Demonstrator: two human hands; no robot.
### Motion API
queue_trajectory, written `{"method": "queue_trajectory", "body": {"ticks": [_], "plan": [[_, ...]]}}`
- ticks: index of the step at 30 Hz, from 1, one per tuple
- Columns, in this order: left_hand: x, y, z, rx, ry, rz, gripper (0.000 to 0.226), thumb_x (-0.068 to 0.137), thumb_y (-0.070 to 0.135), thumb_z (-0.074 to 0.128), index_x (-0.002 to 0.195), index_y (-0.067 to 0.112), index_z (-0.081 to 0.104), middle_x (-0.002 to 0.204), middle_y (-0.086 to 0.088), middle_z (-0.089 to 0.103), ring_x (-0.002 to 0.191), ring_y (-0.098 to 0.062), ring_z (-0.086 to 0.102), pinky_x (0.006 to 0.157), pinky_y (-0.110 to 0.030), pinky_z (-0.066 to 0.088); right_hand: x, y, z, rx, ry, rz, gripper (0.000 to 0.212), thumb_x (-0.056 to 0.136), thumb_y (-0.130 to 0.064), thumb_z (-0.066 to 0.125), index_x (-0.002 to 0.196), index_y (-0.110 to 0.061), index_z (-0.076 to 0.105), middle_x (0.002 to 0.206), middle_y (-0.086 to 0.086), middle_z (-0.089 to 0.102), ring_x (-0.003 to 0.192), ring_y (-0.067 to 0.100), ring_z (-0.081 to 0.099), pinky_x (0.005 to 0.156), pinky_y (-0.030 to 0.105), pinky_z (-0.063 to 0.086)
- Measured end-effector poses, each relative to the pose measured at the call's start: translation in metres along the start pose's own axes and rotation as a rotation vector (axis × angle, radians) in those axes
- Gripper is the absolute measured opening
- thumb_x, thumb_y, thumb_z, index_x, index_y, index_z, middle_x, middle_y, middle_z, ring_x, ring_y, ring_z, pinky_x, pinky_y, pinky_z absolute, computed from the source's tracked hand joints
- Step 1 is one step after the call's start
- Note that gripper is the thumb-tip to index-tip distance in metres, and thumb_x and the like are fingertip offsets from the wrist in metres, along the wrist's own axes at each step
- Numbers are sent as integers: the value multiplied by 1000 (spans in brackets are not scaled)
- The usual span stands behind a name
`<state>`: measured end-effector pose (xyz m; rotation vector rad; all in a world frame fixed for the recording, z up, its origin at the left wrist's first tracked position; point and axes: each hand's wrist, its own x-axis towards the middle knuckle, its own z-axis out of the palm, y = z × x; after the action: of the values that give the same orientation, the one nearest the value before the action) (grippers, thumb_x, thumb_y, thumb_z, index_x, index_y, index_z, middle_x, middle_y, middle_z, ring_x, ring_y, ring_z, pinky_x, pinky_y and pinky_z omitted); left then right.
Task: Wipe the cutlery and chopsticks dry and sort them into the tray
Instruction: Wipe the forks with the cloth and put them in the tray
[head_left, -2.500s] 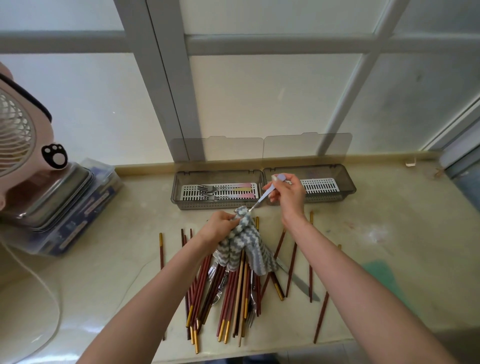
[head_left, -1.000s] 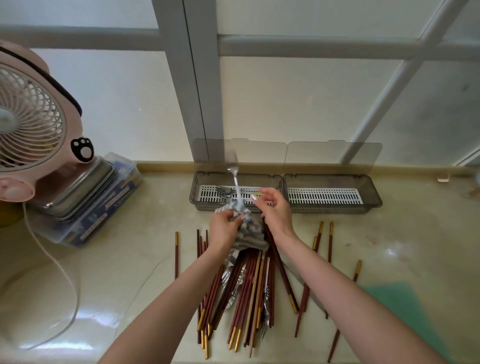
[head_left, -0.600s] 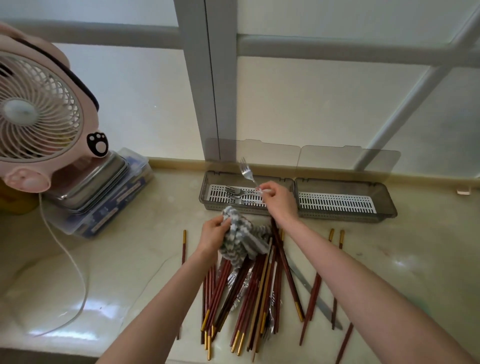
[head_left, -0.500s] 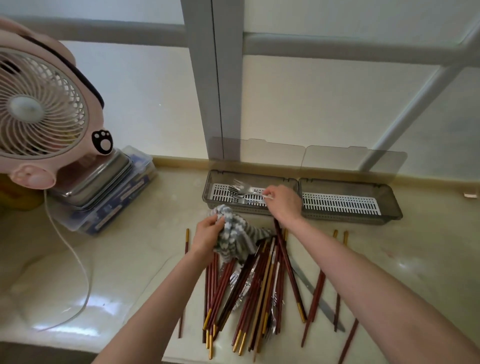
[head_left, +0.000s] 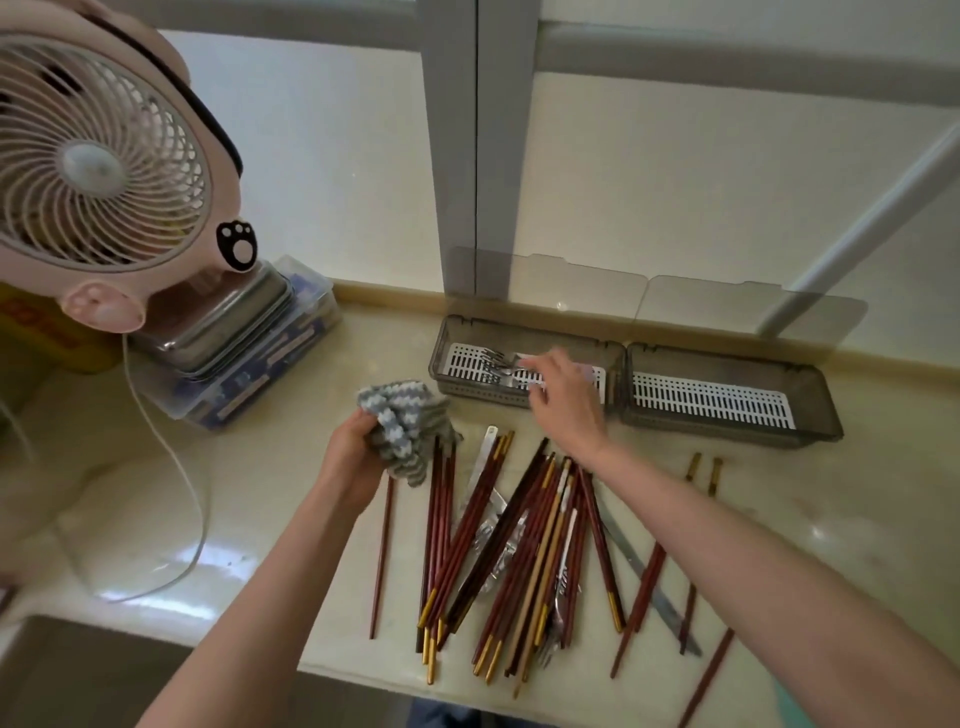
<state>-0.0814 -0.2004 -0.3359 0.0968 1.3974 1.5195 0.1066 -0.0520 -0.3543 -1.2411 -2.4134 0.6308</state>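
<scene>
Early in the job. A few forks (head_left: 493, 364) lie in the left tray (head_left: 478, 396); the right tray (head_left: 727, 434) shows only its white grate. Left to do: the heap of red-brown, gold-tipped chopsticks (head_left: 540, 551) on the surface (head_left: 260, 493), with metal cutlery (head_left: 488, 535) and a knife (head_left: 631, 556) partly buried under it. Left hand (head_left: 353, 457) grips the bunched grey-white cloth (head_left: 402, 423). Right hand (head_left: 566, 400) hovers over the forks, fingers curled. It is blurred, so cannot tell if it holds one.
</scene>
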Motion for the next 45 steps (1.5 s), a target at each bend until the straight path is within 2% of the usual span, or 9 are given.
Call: {"method": "queue_trajectory", "body": {"ticks": [7,10,14,18,25,31,37,40,45], "plan": [[-6,-8,-8,-113,23,-39,30,98,14,29,96,8,59,75,-3,73,89,-21,60,81,-33,46,-71,-7,37,-91,-571,-178,18,87,-17,56,99,-24,68,96,-7,61,96,11,49,92,30,43],[-10,-10,-5,-96,11,-32,31,99,13,28,95,9,59,72,-1,73,87,-20,60,76,-32,47,-76,-1,38,-143,-587,-161,16,86,-20,58,98,-24,68,98,-4,63,100,16,51,105,34,35],[-10,-16,-1,-76,-26,-33,29,99,15,31,99,8,58,79,-4,73,87,-21,61,74,-33,48,-76,3,31,-157,-575,-152,20,86,-15,57,101,-23,68,100,-5,63,101,16,49,103,37,37],[-10,-22,4,-30,-110,-21,29,97,11,34,121,6,50,110,-14,62,96,-25,60,81,-36,48,-75,1,27,-233,-606,-170,24,87,-11,56,103,-24,68,110,0,58,113,19,44,106,37,32],[-15,-32,16,58,-175,-93,25,96,13,41,118,8,52,111,-15,62,98,-28,60,80,-36,49,-73,-6,27,-416,-688,-259,21,84,-10,59,102,-18,68,111,7,56,114,23,45,99,36,31],[-13,-31,16,191,-87,-52,13,93,8,49,101,6,59,98,-11,63,91,-25,58,74,-33,49,-79,5,18,-155,-534,-164,8,88,-16,59,91,-22,64,97,-10,47,108,14,43,103,30,31],[-11,-27,22,168,-107,-76,12,94,11,47,100,6,57,95,-13,65,84,-25,62,77,-37,50,-62,-20,-9,759,-89,256,9,88,-8,60,87,-16,57,83,3,67,78,13,67,76,23,54],[-15,-26,34,180,-123,-61,16,94,13,48,106,5,54,93,-10,65,79,-21,63,67,-31,53,-57,-42,-15,810,3,254,9,88,-4,60,83,-11,56,80,7,62,61,12,62,54,18,50],[-24,-27,55,198,-128,-23,14,90,14,56,103,8,59,84,-7,69,65,-13,68,54,-22,52,-57,-57,3,632,26,279,12,84,2,62,86,-9,67,88,-2,66,82,10,62,70,19,52]]}}
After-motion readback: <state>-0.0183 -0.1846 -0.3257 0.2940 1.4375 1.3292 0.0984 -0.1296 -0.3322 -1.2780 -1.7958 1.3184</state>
